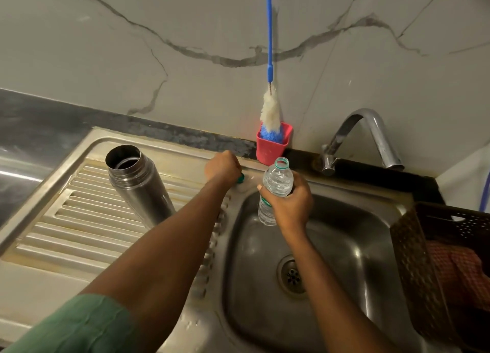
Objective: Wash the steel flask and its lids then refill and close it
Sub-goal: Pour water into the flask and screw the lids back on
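Refilling, I judge: the steel flask [138,185] stands open near the draining board's [79,220] back edge, the left hand [224,168] pinching a green cap [240,178] at the sink's [185,152] back rim. The right hand [289,206] grips an uncapped water bottle [275,185], next to tip into the flask.

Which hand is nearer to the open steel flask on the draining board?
Left. The left hand is just right of the flask, holding a green cap. The right hand is farther right, above the basin, holding a plastic bottle.
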